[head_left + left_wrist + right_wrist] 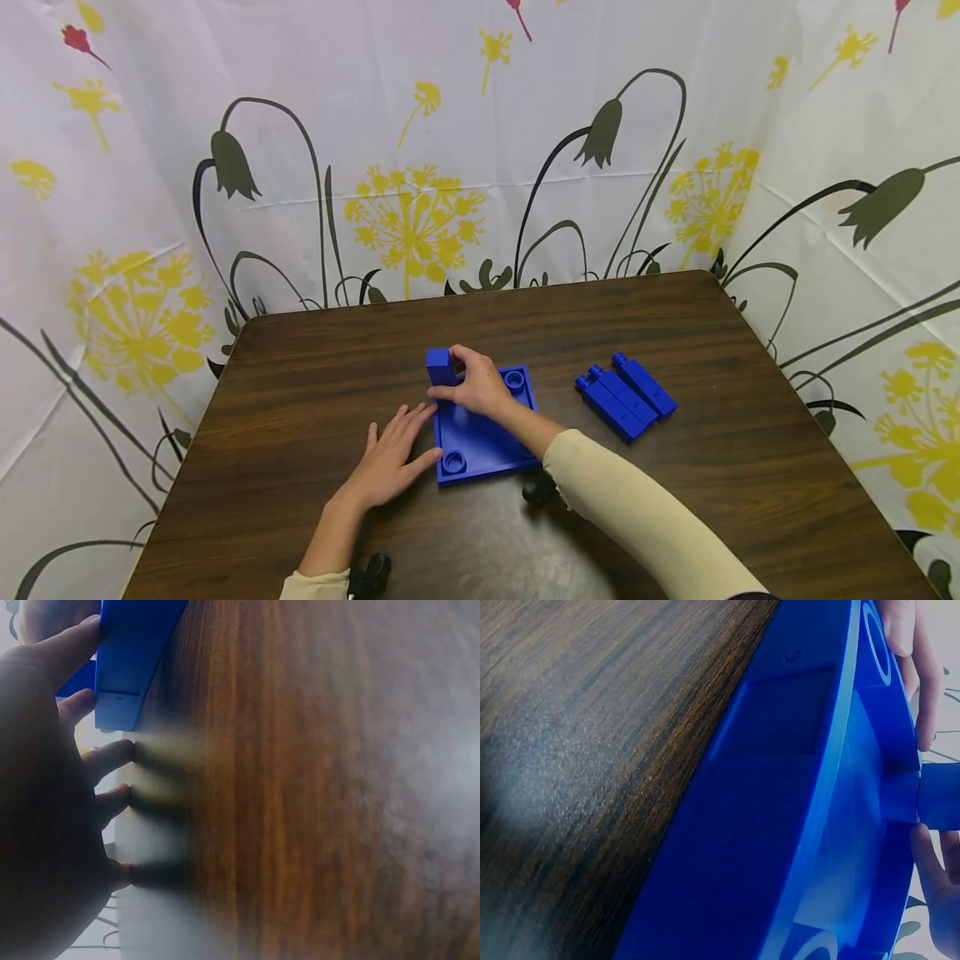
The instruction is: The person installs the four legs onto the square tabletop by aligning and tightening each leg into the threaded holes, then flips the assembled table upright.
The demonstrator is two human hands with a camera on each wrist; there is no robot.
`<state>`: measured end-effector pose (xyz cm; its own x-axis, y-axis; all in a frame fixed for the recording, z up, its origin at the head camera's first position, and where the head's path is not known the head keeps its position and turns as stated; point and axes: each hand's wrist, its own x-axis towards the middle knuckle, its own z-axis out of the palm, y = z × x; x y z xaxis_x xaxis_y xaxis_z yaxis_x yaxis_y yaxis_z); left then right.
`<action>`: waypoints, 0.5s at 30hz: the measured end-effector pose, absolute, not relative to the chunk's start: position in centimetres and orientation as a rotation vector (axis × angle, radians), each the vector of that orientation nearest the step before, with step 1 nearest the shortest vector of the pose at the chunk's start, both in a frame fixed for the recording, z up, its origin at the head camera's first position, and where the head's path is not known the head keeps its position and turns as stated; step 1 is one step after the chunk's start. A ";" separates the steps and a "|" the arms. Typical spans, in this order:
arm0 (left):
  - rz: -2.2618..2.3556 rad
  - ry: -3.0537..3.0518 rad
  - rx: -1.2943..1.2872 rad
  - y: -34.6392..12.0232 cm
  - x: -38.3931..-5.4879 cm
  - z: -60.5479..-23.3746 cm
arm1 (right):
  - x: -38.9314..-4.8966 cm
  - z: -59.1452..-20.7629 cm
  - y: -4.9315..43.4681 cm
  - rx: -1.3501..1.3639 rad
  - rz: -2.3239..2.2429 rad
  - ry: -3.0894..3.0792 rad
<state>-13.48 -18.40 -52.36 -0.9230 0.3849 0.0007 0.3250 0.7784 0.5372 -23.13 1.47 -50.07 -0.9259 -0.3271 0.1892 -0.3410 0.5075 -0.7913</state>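
In the head view, a blue square panel (483, 446) with a raised rim lies on the table, with round sockets at its corners. My right hand (480, 387) pinches a blue square post (439, 368) between thumb and fingers, upright at the panel's far left corner. The right wrist view shows this post (939, 796) beyond the panel's side wall (735, 847); its lower end is hidden there. Palm down, my left hand (386, 462) rests with spread fingers along the panel's left edge. Its thumb and index finger touch the panel (124, 667) in the left wrist view.
Several blue posts with narrow knobbed ends, among them one post (643, 387), lie side by side to the right of the panel. All of this sits on a dark wood-grain table (330, 358). A flower-printed curtain (450, 125) hangs behind the table's far edge.
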 end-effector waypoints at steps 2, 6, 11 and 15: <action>0.834 2.857 0.571 -18.4 -13.5 -52.4 | -23.1 -50.0 1.6 0.618 1.412 -2.727; 0.838 2.861 0.575 -18.4 -13.5 -52.4 | -23.2 -49.7 1.8 0.660 1.379 -2.749; 0.831 2.867 0.576 -18.4 -13.6 -52.5 | -23.4 -49.4 2.3 0.764 1.423 -2.732; 0.832 2.865 0.572 -18.4 -13.6 -52.5 | -23.6 -49.6 2.6 0.828 1.529 -2.706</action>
